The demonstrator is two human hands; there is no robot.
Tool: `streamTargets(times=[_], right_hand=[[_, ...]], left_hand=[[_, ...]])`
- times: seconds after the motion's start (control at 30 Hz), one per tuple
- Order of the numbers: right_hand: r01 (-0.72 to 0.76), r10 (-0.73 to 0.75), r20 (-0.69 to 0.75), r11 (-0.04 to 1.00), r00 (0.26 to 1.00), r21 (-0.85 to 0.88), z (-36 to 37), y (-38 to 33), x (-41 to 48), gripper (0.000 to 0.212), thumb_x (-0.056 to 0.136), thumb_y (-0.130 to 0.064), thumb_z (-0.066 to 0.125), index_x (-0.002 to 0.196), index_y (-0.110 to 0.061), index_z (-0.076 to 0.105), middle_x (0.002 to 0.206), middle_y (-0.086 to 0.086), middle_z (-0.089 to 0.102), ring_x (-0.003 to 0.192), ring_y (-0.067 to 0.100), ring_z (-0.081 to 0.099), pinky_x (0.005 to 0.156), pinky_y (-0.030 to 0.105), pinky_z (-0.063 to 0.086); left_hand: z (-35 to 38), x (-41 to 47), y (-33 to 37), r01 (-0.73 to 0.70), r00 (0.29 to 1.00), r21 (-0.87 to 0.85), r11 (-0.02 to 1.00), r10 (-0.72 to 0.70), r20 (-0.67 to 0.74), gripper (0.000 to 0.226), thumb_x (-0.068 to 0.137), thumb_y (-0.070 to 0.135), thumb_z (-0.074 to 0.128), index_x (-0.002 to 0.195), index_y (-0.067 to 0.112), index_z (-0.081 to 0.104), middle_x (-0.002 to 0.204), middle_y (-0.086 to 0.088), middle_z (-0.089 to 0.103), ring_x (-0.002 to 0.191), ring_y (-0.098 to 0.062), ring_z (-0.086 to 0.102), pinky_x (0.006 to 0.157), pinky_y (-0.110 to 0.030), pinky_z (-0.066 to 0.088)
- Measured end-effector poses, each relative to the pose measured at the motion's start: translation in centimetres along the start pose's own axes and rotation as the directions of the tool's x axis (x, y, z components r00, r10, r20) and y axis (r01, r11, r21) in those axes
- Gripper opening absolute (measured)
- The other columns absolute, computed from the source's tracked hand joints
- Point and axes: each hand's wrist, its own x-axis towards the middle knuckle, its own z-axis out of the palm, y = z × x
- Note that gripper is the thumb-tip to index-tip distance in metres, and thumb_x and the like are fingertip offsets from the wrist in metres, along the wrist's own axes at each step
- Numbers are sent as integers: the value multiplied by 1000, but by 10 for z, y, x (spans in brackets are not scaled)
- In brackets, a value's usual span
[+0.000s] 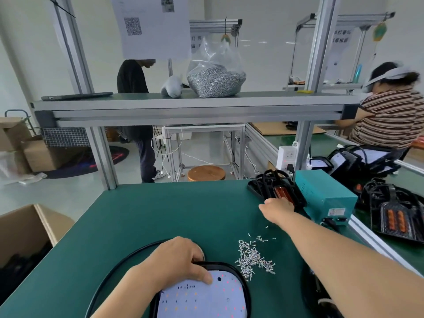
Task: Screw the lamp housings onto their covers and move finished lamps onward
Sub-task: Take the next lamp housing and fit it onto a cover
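Near lamp (pixel 206 299) is set at the front edge of the green table mat (pixel 160 214), directly under the left hand (pixel 176 260). Its far rim is gripped by curled fingers, with the thumb laid on the board. Black rounded plastic shell, flat white LED board inside dotted with small chips. A black cable (pixel 119 265) is looped round its left side.

The right hand (pixel 276 208) is stretched well away to the far housing (pixel 275 187), touching its near edge. The fingers are hidden, so the grip cannot be told. This housing is black and ribbed with an orange insert, and sits just beside a teal metal box (pixel 325 196).

Loose screws (pixel 252 260), small and silvery, are heaped between the hands.
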Motion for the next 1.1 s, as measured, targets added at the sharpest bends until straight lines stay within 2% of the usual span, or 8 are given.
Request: streamTargets(times=[0.1,0.2,0.33,0.57,0.73,0.87,0.97,1.1], right_hand=[[-9,13,37,995,999,-102,0,6,7,58,102,-49,32,150,-21,45,163,13,26,152,34,16,119,49,25],[-27,27,-6,981,1000,-193,-3,8,3,55,100,-46,37,143,-16,52,155,15,36,144,36,28,118,51,27],[-21,4,-74,974,997,-225,-3,8,-6,48,91,-18,51,138,-22,57,150,11,35,132,33,41,117,51,22],[-7,-67,-246,957,967,-290,5,17,-20,17,88,-5,61,102,-15,56,98,4,61,86,28,55,79,35,42],[22,-40,-276,997,960,-70,-3,26,-21,15,84,-4,63,94,-8,52,86,9,60,74,28,57,55,29,38],[-4,87,-250,949,964,316,-26,25,-18,15,85,-3,65,99,3,63,101,22,71,70,26,59,53,28,45],[11,131,-127,655,983,756,-48,21,-33,23,90,3,69,111,5,62,123,22,64,89,25,59,79,38,59],[133,-13,-141,430,990,893,-70,5,-85,22,88,7,70,84,-9,56,106,14,59,86,19,61,65,26,57]], left_hand=[[-2,-3,3,-5,1000,14,1000,5,-27,63,67,62,76,61,15,35,51,4,30,49,-15,25,44,-29,14],[-1,-5,5,20,998,53,998,-17,-61,61,64,64,77,63,15,41,50,4,31,48,-15,27,42,-27,17],[1,-4,6,42,996,91,995,-34,-85,59,62,66,77,68,13,51,56,4,39,51,-15,31,48,-29,26],[2,-7,10,67,992,96,993,-56,-113,60,63,64,78,73,9,55,57,1,41,53,-19,32,49,-30,29],[1,-10,11,78,992,78,994,-70,-105,59,64,61,80,63,13,46,51,4,36,49,-17,31,46,-29,25],[2,-9,10,96,991,69,993,-89,-102,52,64,62,80,57,22,48,49,6,43,47,-14,38,46,-27,28],[4,-8,7,107,988,41,993,-102,-113,42,62,64,79,56,31,53,46,10,47,45,-7,39,45,-26,28],[10,-11,2,105,985,23,994,-100,-139,40,63,69,74,77,33,63,62,11,58,56,-6,49,52,-24,37]])
